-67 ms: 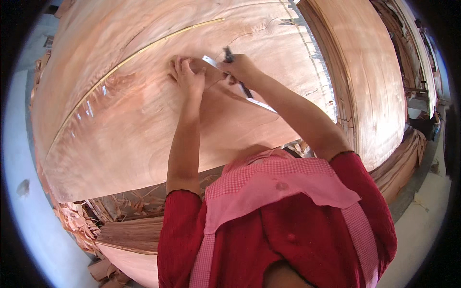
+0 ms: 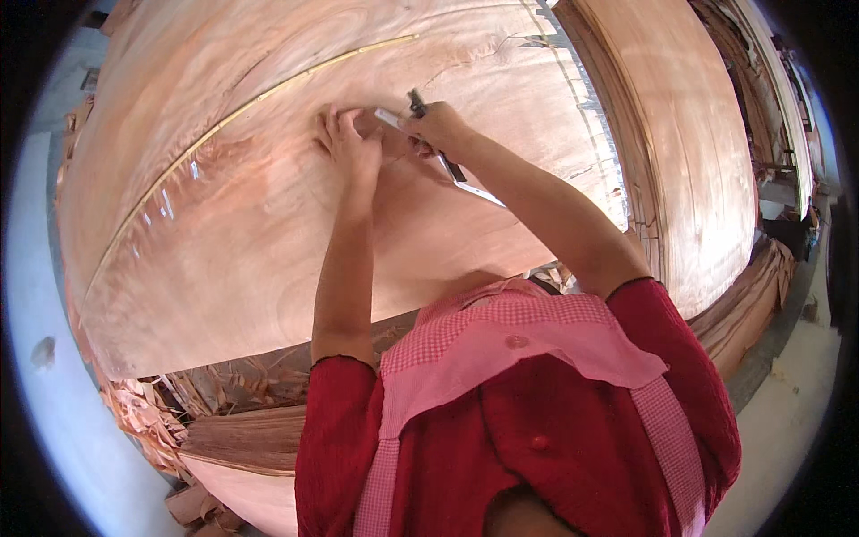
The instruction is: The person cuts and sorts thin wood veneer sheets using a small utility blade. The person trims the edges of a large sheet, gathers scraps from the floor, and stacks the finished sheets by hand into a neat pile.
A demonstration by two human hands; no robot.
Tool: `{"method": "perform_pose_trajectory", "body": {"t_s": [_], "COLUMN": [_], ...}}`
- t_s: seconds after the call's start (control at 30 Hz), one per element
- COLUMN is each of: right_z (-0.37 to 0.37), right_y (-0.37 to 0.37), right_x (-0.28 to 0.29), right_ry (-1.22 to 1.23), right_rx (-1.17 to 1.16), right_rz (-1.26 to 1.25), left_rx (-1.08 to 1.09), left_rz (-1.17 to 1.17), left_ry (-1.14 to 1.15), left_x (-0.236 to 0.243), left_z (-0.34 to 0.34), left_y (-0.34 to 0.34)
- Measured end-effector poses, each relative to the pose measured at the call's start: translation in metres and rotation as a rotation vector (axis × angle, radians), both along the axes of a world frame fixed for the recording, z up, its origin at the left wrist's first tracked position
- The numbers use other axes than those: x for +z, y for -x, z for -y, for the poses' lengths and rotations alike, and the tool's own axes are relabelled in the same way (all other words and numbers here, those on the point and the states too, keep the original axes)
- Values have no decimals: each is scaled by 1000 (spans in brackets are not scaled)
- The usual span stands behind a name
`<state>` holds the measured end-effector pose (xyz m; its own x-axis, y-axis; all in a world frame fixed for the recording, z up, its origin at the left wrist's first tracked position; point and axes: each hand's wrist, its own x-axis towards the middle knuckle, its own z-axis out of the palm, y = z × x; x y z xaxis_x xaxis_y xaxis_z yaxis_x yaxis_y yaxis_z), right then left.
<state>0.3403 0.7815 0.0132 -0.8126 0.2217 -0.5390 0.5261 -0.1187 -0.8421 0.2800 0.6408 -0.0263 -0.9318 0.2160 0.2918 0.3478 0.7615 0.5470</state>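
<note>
stacked wood sheets [image 2: 689, 152] are lining the right side of the workspace, and pale floor [image 2: 89, 438] is showing along the left. torn wood scraps [image 2: 143, 416] are piling up at the lower left, just beside a brown bundle [image 2: 246, 438] that is lying below the near edge of the big wood sheet [image 2: 224, 277]. that sheet is spreading under both hands, its swirling grain running across it. a thin yellow strip [image 2: 309, 69] is curving over its far left part, and a few small bright marks [image 2: 195, 168] are showing on the wood just below the curve.

the left hand [image 2: 352, 148] is resting on the sheet with its fingers loosely spread and its thumb standing apart — it is not closing around anything. a darker brown patch is showing between thumb and fingers (whether shadow or a separate piece, i cannot tell).

the right hand [image 2: 440, 128] is working just to the right of the left one, its fingers curling tightly around a dark tool [image 2: 416, 102] whose end is poking out above the fist. a long pale strip [image 2: 479, 191] is lying slantwise beneath that hand — one end is reaching toward the left thumb, the other is pointing back toward the person's pink apron [image 2: 519, 345]. its middle is hiding under the knuckles.
</note>
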Motion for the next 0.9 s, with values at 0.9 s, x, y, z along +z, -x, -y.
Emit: {"method": "perform_pose_trajectory", "body": {"t_s": [0.9], "right_z": [-23], "right_y": [-5], "right_x": [-7], "right_ry": [-598], "right_rx": [434], "right_rz": [46], "left_rx": [-485], "left_rz": [-114], "left_ry": [276], "left_x": [21], "left_z": [27], "left_y": [-19]}}
